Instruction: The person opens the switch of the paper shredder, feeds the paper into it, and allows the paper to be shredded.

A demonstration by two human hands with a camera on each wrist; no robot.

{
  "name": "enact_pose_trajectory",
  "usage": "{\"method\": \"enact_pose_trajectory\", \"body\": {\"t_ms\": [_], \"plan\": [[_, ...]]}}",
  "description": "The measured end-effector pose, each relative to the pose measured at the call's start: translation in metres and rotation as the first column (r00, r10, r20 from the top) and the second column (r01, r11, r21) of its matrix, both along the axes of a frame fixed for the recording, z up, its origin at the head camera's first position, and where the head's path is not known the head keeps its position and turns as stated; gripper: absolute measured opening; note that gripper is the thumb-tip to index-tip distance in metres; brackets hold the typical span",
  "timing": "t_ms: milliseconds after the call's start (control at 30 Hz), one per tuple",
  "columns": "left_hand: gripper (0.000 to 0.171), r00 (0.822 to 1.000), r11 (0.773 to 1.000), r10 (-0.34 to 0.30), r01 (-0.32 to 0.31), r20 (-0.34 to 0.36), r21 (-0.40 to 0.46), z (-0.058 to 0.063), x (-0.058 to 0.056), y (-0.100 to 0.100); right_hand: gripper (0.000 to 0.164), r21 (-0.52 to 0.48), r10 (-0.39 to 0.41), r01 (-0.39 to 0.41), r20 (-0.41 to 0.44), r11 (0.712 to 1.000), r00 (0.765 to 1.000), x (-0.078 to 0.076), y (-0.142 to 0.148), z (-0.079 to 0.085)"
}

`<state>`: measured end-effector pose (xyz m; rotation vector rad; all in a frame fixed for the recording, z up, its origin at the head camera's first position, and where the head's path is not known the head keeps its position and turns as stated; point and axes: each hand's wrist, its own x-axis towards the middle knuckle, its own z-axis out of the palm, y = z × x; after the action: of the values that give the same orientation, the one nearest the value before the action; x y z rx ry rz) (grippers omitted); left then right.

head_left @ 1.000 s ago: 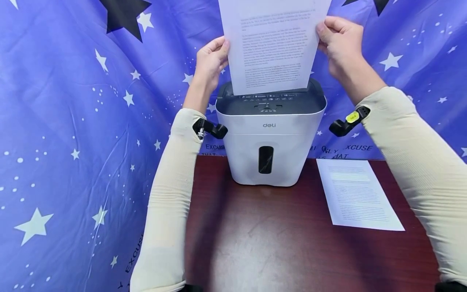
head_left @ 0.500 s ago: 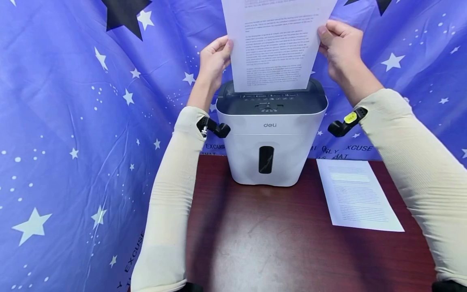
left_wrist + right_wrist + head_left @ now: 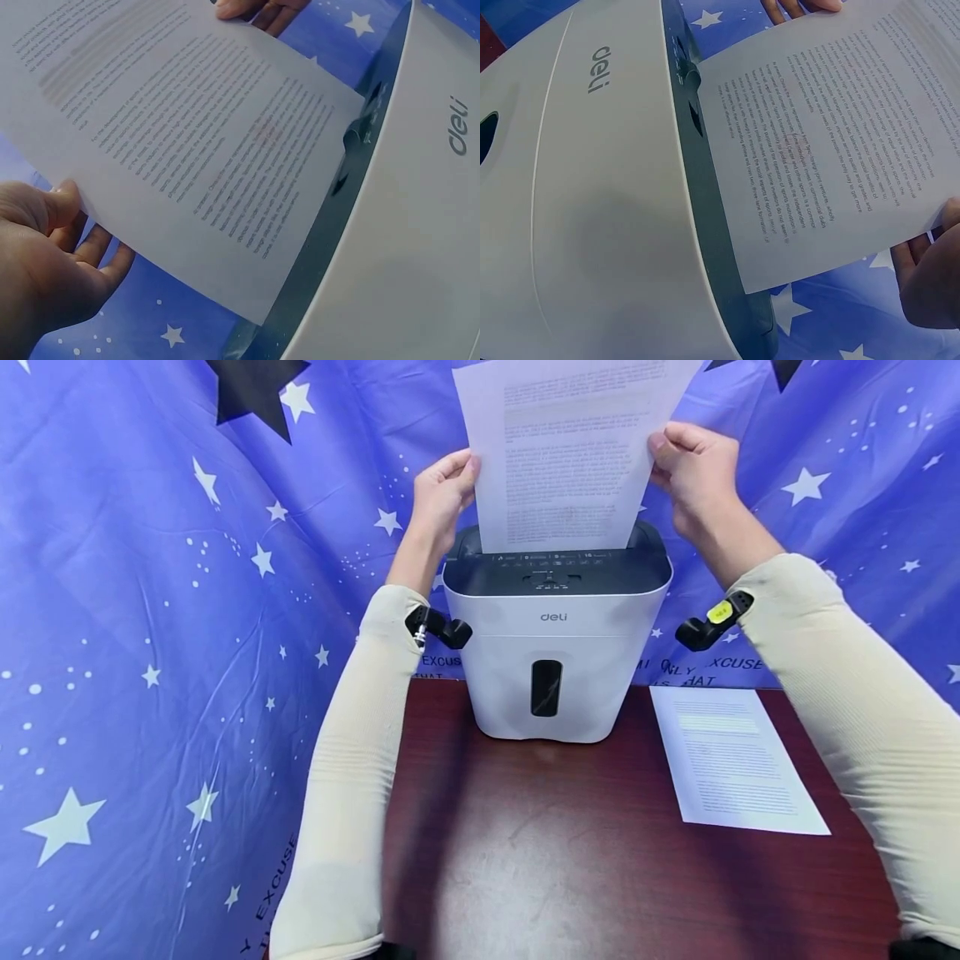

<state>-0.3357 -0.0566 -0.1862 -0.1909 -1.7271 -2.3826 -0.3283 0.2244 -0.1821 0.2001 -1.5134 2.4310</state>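
Note:
A printed sheet of paper (image 3: 566,460) stands upright over the dark top of a white paper shredder (image 3: 510,668). Its lower edge meets the shredder's top (image 3: 555,575), at the slot area; the slot itself is hidden behind the sheet. My left hand (image 3: 442,497) pinches the sheet's left edge between thumb and fingers. On the opposite edge, my right hand (image 3: 697,468) pinches it the same way, a little higher. The left wrist view shows the thumb of the left hand (image 3: 52,255) on the near face. In the right wrist view the right hand (image 3: 934,274) grips the other margin.
A second printed sheet (image 3: 738,760) lies flat on the dark red wooden table (image 3: 555,835), right of the shredder. A blue star-patterned cloth (image 3: 187,635) hangs behind and on the left. Wrist cameras (image 3: 716,618) jut out near the shredder's sides.
Both hands have come down slightly, and the sheet has lowered and straightened so its bottom edge sits level along the shredder's top. The second sheet and the shredder stay put.

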Motion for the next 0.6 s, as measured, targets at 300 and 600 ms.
{"method": "enact_pose_trajectory", "body": {"t_ms": [300, 600], "plan": [[0.028, 0.997, 0.999, 0.023, -0.019, 0.074, -0.047, 0.001, 0.002, -0.004, 0.016, 0.033, 0.023, -0.026, 0.094, 0.999, 0.995, 0.001, 0.001, 0.002], [0.027, 0.978, 0.997, 0.032, -0.017, 0.204, -0.072, 0.008, 0.001, -0.002, 0.016, 0.029, 0.055, -0.063, 0.23, 0.998, 0.972, 0.0, 0.002, 0.01]]}}
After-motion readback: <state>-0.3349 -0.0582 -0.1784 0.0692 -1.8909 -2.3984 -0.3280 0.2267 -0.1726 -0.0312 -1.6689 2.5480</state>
